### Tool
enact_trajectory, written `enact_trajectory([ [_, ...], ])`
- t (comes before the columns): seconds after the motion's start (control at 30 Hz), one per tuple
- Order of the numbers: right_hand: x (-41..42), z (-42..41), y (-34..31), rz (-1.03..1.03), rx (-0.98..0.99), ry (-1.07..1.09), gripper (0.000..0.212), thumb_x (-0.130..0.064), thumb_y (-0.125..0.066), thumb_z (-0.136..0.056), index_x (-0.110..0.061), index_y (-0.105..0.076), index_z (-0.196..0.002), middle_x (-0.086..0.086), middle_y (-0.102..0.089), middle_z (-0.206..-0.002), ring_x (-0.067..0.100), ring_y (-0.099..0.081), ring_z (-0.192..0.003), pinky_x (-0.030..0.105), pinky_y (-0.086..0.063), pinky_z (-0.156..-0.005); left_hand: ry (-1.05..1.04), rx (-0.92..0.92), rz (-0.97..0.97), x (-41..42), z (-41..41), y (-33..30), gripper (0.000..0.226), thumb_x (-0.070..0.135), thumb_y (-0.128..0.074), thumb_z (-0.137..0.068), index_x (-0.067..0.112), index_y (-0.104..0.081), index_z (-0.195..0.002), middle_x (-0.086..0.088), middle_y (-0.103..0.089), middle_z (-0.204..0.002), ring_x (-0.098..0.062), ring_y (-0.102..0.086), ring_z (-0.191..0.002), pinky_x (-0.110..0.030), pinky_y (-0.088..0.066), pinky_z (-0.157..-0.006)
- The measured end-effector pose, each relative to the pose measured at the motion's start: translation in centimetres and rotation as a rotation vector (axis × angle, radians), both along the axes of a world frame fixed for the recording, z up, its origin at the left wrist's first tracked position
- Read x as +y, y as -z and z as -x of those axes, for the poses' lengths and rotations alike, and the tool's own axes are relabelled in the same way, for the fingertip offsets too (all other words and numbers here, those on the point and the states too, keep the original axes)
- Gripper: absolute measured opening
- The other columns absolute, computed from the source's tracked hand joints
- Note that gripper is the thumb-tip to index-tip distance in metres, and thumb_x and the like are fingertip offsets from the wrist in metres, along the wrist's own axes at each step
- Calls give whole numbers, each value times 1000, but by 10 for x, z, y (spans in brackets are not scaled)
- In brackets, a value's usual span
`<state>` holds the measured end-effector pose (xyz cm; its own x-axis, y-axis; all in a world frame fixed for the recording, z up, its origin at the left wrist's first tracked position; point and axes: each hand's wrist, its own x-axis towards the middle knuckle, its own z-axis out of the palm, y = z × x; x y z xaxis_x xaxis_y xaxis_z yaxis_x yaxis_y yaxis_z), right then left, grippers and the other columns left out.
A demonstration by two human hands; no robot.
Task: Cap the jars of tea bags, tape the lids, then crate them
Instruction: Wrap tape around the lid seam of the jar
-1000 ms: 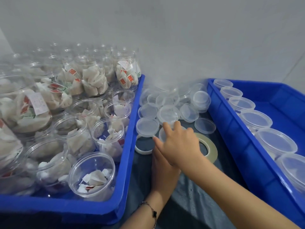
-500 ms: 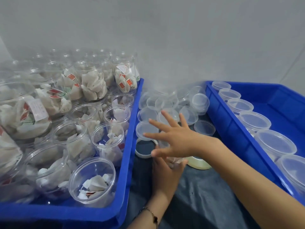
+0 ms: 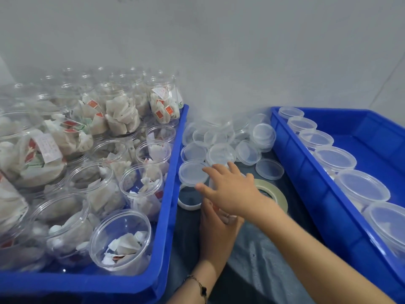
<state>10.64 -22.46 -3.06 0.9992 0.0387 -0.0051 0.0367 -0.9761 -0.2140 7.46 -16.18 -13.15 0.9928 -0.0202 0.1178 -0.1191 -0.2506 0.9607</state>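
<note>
head view, looking down at a dark cloth (image 3: 258,257) running between two blue crates. the left crate (image 3: 168,194) fills the left half of the frame and is packed with open jars (image 3: 141,189) of tea bags, none of them capped; the nearest one (image 3: 121,240) sits at the lower left-centre with just a few bags in the bottom. the right crate (image 3: 306,189) runs down the right edge and holds a row of capped jars (image 3: 361,189) along its near wall.

in the gap between the crates, upper centre, there's a heap of clear loose lids (image 3: 221,153), some stacked, one lying alone (image 3: 270,168) beside the right crate. a roll of tape (image 3: 277,194) lies flat just below that lid, partly covered by the forearm, and a smaller white ring (image 3: 188,199) sits beside the left crate wall.

the right hand (image 3: 230,189) reaches across from the lower right, fingers straight and spread apart, tips at the edge of the nearest lid (image 3: 192,172); can't tell if they actually touch it. the left hand (image 3: 217,227) comes up from the bottom centre, bracelet (image 3: 200,286) on the wrist, and wraps around a jar (image 3: 225,216) that's mostly hidden under the right hand, standing on the cloth in the middle of the frame.
</note>
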Motion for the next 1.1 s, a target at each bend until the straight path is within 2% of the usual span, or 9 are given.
enact_trajectory([
  [0.1,-22,2,-21,-25,66,-196,74,-82,-20,-75,-53,-14,-143,-20,3,-157,14,26,-141,63,14,-107,-13,15,102,-1,-1,-1,93,52,-74,-56,25,-33,-136,5,-57,-126,-13,-60,-108,-36,-53,-84],
  [0.17,-30,3,-25,78,56,-296,72,-81,-25,-75,-56,-14,-142,-21,7,-156,13,31,-138,60,20,-108,-18,22,96,-2,-2,1,90,53,-76,-56,28,-35,-132,6,-57,-123,-10,-60,-108,-33,-53,-84],
  [0.27,-28,5,-14,111,30,-335,57,-68,-39,-86,-52,-28,-139,-20,-17,-154,14,-1,-144,50,-6,-114,-25,57,65,-4,-7,3,87,57,-73,-51,25,-39,-125,3,-63,-109,-6,-66,-88,-24,-53,-69],
  [0.37,-22,6,-1,94,-176,-286,43,-56,-43,-90,-44,-46,-130,-19,-42,-135,11,-34,-126,34,-32,-96,-76,31,-31,-6,-10,4,65,52,-69,-53,29,-38,-104,5,-61,-99,-5,-62,-80,-14,-43,-57],
  [0.67,-10,7,20,130,-362,-93,38,-52,-39,-89,-40,-50,-123,-19,-50,-124,11,-41,-117,34,-35,-84,-46,-52,-161,-4,-12,14,66,27,-76,-73,16,-41,-128,9,-52,-119,-12,-54,-111,-1,-33,-84],
  [0.73,-15,7,20,-61,-393,-110,38,-50,-44,-89,-40,-50,-126,-20,-53,-124,7,-43,-119,33,-35,-90,-50,-74,-128,-3,-9,12,69,35,-76,-68,24,-39,-124,15,-53,-109,-8,-59,-101,-4,-41,-75],
  [0.87,-48,14,27,-1036,-518,200,26,-29,-46,-97,-35,-55,-120,-18,-62,-113,1,-54,-108,13,-38,-87,-34,-2,114,-4,-4,9,97,35,-85,-56,22,-35,-137,-2,-55,-128,-18,-57,-114,-42,-49,-94],
  [0.93,-73,22,45,-826,-385,331,38,-31,-45,-98,-26,-46,-135,-11,-53,-131,6,-48,-119,19,-34,-93,-29,-10,120,-5,-2,10,101,31,-86,-57,20,-31,-142,-3,-51,-133,-21,-54,-119,-45,-46,-98],
  [1.1,-110,45,97,-50,42,-14,69,-55,-45,-92,-17,-28,-147,-6,-21,-154,15,-14,-144,27,-8,-115,-19,-37,105,-6,-3,11,106,46,-81,-60,20,-25,-145,-3,-49,-136,-23,-54,-119,-46,-46,-98],
])
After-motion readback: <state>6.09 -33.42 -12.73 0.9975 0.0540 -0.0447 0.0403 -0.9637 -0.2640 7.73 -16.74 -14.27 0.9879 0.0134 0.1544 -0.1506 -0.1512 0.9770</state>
